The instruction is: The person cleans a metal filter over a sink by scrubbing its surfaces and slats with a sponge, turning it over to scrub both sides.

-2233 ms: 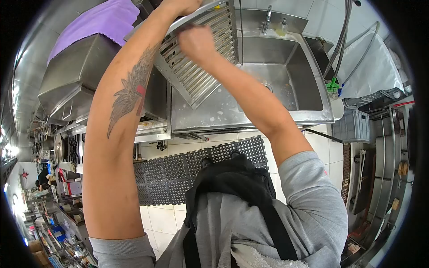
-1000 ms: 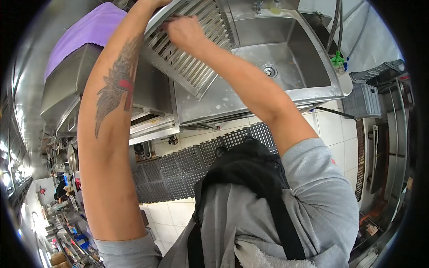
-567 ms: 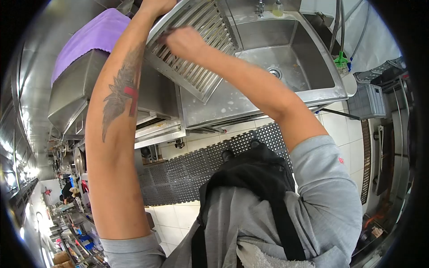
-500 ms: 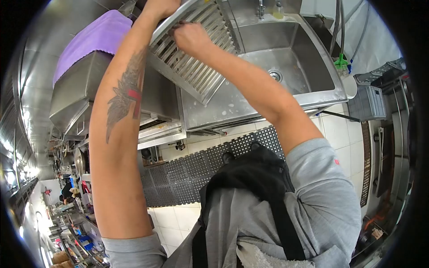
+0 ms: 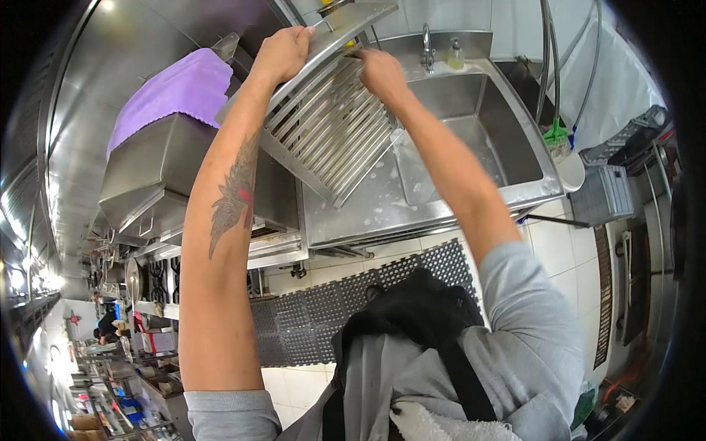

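Note:
A slatted stainless-steel hood filter (image 5: 331, 121) stands tilted at the left of the sink, one low corner at the metal drainboard (image 5: 320, 224). My left hand (image 5: 283, 55) is closed over the upper left edge of its solid panel, near a small wire handle (image 5: 328, 24). Against the upper slats, my right hand (image 5: 382, 73) has its fingers curled closed. A small dark bit shows at its fingertips, and whatever it holds is hidden. To the right lies the sink basin (image 5: 507, 132), partly behind my right forearm. Whitish suds spot the drainboard.
A faucet (image 5: 428, 48) and a soap bottle (image 5: 456, 55) stand behind the sink. Left of the filter, a purple cloth (image 5: 173, 92) drapes over a steel appliance (image 5: 158, 169). A green brush head (image 5: 557, 136) hangs at right. Black perforated matting (image 5: 309, 323) covers the floor.
My right hand has moved up and to the right along the slats. In view, the filter and sink sit lower, and more of the filter's upper panel and my left hand shows.

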Available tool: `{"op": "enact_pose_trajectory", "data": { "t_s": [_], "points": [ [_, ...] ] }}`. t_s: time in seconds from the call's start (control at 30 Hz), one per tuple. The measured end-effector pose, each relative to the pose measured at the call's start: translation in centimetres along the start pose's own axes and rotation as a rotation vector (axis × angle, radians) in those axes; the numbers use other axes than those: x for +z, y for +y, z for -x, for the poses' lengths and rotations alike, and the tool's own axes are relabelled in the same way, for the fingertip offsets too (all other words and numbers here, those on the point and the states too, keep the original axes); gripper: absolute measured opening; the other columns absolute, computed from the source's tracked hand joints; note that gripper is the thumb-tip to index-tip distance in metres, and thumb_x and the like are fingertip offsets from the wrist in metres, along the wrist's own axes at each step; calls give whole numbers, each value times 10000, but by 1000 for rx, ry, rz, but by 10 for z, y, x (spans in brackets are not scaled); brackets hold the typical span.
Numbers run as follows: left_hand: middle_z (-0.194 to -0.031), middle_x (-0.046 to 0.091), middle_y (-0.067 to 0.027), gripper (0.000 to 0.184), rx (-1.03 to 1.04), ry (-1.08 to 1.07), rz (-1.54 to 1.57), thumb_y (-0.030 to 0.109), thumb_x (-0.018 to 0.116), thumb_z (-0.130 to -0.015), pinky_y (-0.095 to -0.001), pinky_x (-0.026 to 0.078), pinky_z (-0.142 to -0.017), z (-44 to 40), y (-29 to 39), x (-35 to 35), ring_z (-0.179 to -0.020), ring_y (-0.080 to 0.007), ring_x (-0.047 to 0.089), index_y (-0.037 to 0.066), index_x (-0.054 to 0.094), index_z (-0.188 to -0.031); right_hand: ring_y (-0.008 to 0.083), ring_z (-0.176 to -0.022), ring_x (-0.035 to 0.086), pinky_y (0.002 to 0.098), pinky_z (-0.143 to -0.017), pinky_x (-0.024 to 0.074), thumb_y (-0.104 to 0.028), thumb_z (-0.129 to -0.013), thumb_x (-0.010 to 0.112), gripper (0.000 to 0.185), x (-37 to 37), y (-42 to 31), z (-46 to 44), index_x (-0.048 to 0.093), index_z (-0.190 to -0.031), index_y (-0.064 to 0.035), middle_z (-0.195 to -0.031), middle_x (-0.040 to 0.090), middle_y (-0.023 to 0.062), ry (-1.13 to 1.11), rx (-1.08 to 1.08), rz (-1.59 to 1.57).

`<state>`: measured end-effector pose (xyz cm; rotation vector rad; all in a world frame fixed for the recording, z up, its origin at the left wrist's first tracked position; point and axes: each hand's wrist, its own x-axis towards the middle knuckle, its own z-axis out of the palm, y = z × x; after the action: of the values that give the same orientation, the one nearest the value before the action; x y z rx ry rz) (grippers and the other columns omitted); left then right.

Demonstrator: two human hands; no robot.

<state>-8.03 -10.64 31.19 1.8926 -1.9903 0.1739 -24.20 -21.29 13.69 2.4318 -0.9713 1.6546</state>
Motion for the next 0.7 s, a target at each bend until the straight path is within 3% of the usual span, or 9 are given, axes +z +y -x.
{"op": "enact_pose_trajectory", "data": {
  "t_s": [0.07, 0.1, 0.17, 0.27, 0.37, 0.43, 0.5, 0.57, 0.7],
  "points": [
    [-1024, 695, -250, 504, -11, 13, 21, 481, 441, -1051, -476, 487, -907, 1, 0, -1, -1003, -442, 652, 34, 671, -1085, 420, -929, 674, 475, -833, 546, -73, -841, 603, 194, -24, -16, 40, 730, -980, -25, -1016, 714, 224, 112, 298, -157],
    [-1017, 694, -249, 505, -15, 16, 35, 479, 439, -1054, -476, 486, -906, 2, 0, -3, -999, -440, 651, 31, 670, -1084, 402, -901, 686, 458, -830, 543, -145, -856, 634, 215, -23, -13, 67, 731, -1006, -26, -991, 718, 221, 27, 608, -274],
    [-1019, 693, -252, 510, -17, 16, 49, 478, 432, -1059, -473, 487, -905, 3, -2, -4, -1003, -441, 651, 24, 665, -1082, 217, -832, 677, 352, -773, 533, -175, -844, 712, 203, -1, 14, 138, 702, -978, -22, -923, 720, 99, -155, 1026, -688],
    [-1055, 692, -251, 510, 11, 29, 52, 465, 427, -1062, -476, 487, -922, 0, -6, -2, -1027, -450, 643, 11, 657, -1092, 177, -793, 649, 374, -731, 530, -156, -849, 718, 160, 1, 12, 187, 674, -958, -46, -870, 682, 56, -228, 1179, -672],
    [-1092, 689, -253, 497, -38, -60, 20, 445, 424, -1065, -478, 485, -945, -4, -9, -7, -1057, -453, 636, 8, 660, -1100, 157, -718, 599, 367, -636, 500, -143, -853, 731, 109, -7, -1, 183, 661, -904, -77, -794, 626, 36, -162, 1426, -940],
    [-1095, 689, -253, 493, -3, -2, 45, 439, 422, -1065, -485, 485, -947, -4, -12, -3, -1058, -456, 636, 8, 660, -1097, 135, -655, 528, 333, -557, 448, -156, -867, 736, 195, -36, -20, 129, 588, -971, -84, -755, 553, 12, -158, 1478, -1446],
    [-1098, 688, -254, 489, 31, 58, 67, 433, 420, -1066, -492, 485, -949, -4, -17, 0, -1058, -460, 636, 8, 661, -1093, 130, -633, 491, 299, -546, 428, -186, -881, 730, 227, -40, -33, 92, 552, -979, -85, -777, 534, 3, -257, 1429, -1365],
    [-1105, 687, -253, 491, 70, 111, 92, 434, 421, -1062, -501, 484, -948, -4, -21, 5, -1058, -466, 635, 8, 663, -1084, 127, -672, 522, 316, -588, 472, -211, -895, 718, 212, -32, -46, 66, 550, -913, -82, -805, 521, -10, -311, 1141, -1168],
    [-1102, 687, -256, 491, 36, 41, 58, 431, 421, -1063, -506, 483, -951, -7, -22, 3, -1066, -470, 633, 7, 668, -1070, 192, -729, 596, 362, -649, 521, -168, -859, 729, 184, -17, -65, 25, 587, -795, -69, -833, 588, 49, -191, 1112, -1216]
  ]
}}
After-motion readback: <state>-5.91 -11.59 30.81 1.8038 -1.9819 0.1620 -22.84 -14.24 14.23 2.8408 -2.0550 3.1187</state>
